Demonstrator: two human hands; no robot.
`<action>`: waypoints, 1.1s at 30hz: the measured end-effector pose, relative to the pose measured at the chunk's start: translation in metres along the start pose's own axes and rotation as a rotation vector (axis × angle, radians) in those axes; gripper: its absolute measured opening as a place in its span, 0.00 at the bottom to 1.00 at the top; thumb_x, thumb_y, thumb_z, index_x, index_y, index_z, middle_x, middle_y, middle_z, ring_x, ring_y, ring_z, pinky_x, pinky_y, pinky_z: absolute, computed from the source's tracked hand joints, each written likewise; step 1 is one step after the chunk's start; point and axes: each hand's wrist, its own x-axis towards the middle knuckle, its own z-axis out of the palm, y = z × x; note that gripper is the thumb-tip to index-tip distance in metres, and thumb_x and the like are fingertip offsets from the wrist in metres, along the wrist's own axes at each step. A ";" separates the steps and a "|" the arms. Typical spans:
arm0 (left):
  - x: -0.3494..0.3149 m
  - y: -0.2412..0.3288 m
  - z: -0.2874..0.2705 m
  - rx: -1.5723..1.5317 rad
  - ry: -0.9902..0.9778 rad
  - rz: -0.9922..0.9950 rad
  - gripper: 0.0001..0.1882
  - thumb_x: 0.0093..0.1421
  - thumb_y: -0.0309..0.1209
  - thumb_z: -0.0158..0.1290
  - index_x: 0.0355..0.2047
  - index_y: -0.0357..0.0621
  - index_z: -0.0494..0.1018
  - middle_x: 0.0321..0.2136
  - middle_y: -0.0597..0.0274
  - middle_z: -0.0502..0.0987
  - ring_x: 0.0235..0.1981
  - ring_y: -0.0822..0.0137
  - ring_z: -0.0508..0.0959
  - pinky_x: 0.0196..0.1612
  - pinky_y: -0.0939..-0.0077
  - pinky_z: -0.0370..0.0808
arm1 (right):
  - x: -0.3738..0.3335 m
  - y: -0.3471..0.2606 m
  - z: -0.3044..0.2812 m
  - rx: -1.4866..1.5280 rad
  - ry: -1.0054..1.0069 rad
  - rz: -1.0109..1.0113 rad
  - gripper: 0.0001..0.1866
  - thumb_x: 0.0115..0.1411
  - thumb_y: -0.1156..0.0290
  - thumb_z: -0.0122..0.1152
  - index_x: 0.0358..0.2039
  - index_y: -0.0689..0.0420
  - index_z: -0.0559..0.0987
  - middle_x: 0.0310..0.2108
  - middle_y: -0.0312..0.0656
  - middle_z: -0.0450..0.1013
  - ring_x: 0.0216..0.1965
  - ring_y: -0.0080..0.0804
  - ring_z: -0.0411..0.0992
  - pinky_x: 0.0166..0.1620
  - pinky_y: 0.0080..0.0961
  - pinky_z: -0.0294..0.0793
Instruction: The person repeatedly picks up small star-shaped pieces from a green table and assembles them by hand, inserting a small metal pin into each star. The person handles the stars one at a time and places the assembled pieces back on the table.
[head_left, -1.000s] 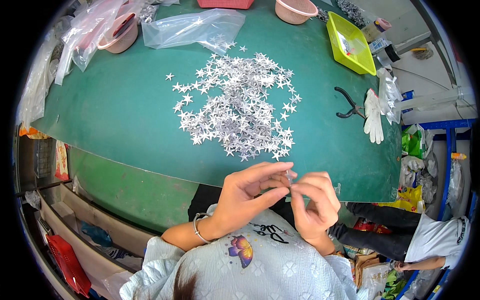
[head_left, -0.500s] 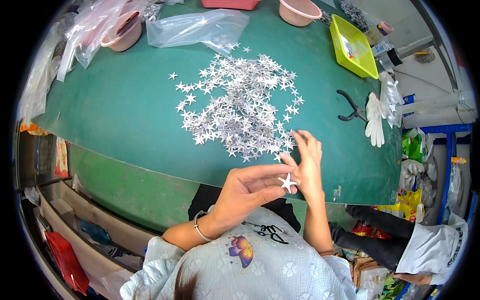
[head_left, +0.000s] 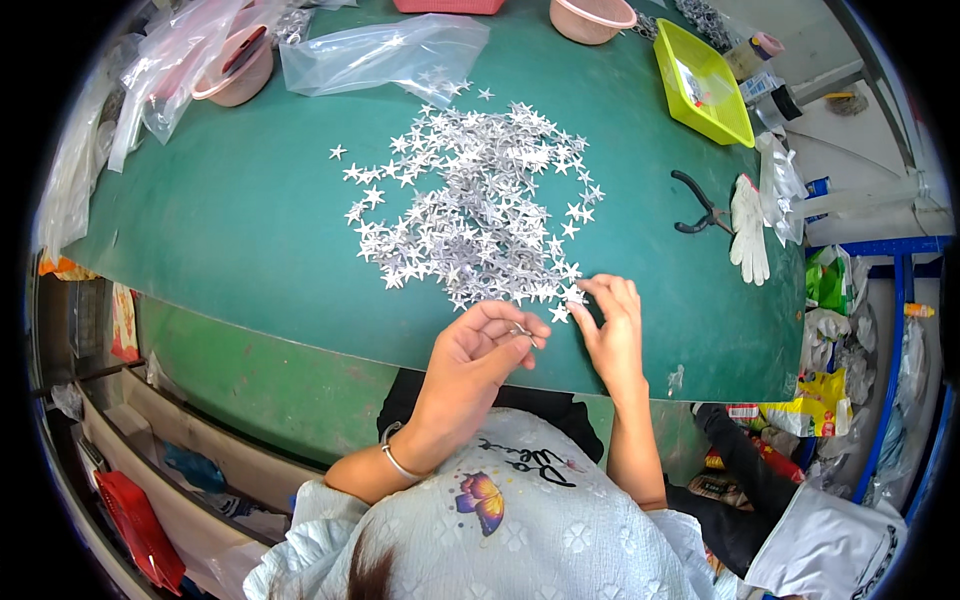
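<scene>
Green matting covers the table (head_left: 220, 220), with a pink bowl (head_left: 235, 70) and a clear plastic bag (head_left: 390, 55) at its far left. Silver stars (head_left: 480, 210) lie heaped mid-table; the left hand (head_left: 475, 365) pinches a small silvery piece (head_left: 522, 331) between thumb and fingertips, near the edge. Beside it, the right hand (head_left: 612, 330) has its fingertips pressed on a star at the pile's near edge; black pliers (head_left: 698, 205) and a white glove (head_left: 748, 230) lie further right.

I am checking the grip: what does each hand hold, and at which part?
The left hand pinches a small metal ring between its fingertips. The right hand touches a silver star at the pile's edge; not lifted.
</scene>
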 end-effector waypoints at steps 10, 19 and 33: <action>0.006 -0.013 -0.009 0.031 0.132 -0.026 0.10 0.56 0.23 0.48 0.39 0.37 0.69 0.29 0.69 0.68 0.30 0.77 0.66 0.35 0.81 0.64 | -0.004 0.002 -0.002 0.229 0.093 0.087 0.05 0.48 0.82 0.59 0.28 0.65 0.77 0.28 0.42 0.72 0.30 0.32 0.68 0.35 0.23 0.67; 0.006 -0.007 0.006 0.351 -0.009 0.037 0.16 0.53 0.19 0.52 0.44 0.37 0.69 0.28 0.70 0.66 0.28 0.81 0.63 0.30 0.87 0.61 | -0.011 -0.038 -0.030 0.706 -0.101 0.203 0.03 0.50 0.81 0.58 0.28 0.67 0.77 0.24 0.41 0.73 0.27 0.26 0.68 0.32 0.20 0.66; -0.005 0.006 0.017 0.350 -0.117 0.128 0.13 0.52 0.16 0.53 0.40 0.35 0.72 0.25 0.70 0.68 0.24 0.84 0.63 0.26 0.90 0.61 | -0.013 -0.072 -0.059 0.673 0.022 0.017 0.08 0.42 0.84 0.63 0.26 0.65 0.78 0.25 0.43 0.74 0.26 0.31 0.69 0.32 0.23 0.67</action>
